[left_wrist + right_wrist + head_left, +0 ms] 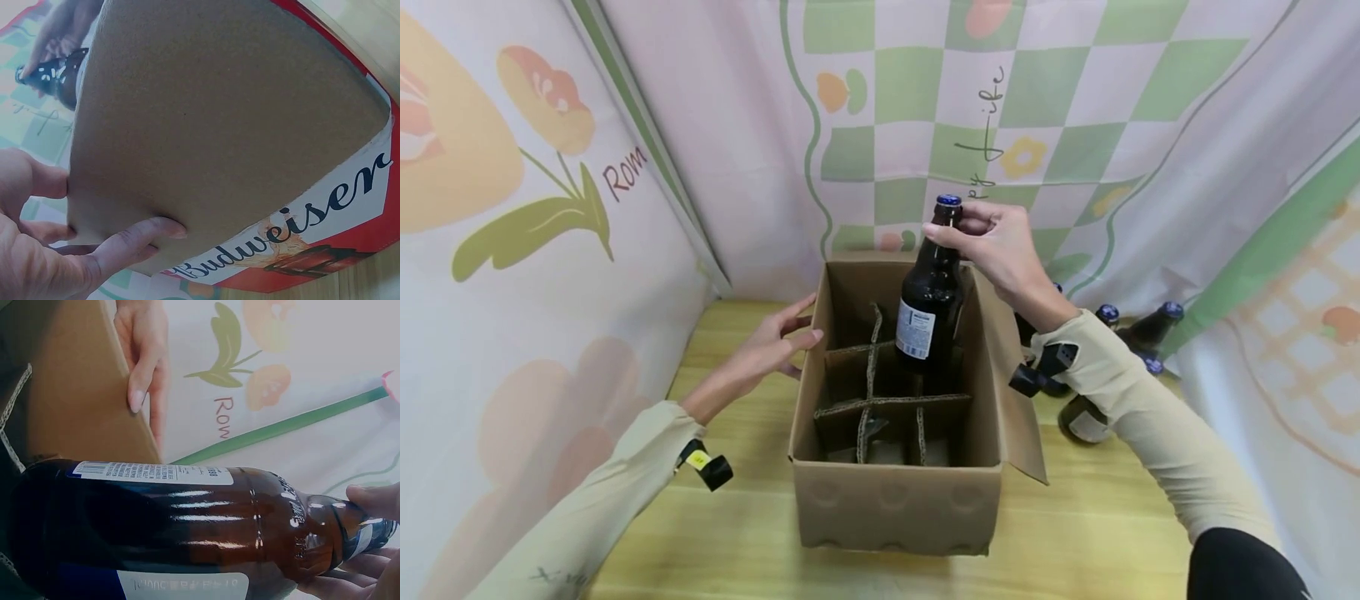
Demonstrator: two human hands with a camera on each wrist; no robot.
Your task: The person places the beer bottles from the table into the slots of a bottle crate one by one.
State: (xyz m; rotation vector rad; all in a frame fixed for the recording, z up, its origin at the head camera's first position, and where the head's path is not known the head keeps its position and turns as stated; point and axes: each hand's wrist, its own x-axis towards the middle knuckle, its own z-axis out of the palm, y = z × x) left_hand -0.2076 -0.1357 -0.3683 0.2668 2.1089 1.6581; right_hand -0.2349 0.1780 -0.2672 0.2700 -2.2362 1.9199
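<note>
My right hand grips a dark brown beer bottle by its neck. The bottle has a blue cap and a white back label, and it hangs nearly upright over the open cardboard box, its base within the opening. Seen from the right wrist, the bottle runs across the view, with fingers around its neck. My left hand holds the left side of the box near its far corner, thumb at the rim. The left wrist view shows its brown cardboard and red-and-white "Budweiser" print.
Corrugated dividers split the box into compartments. A side flap hangs outward on the right. Beyond it stand several blue-capped bottles, partly hidden by my right arm; one leans. Printed curtains surround the wooden table.
</note>
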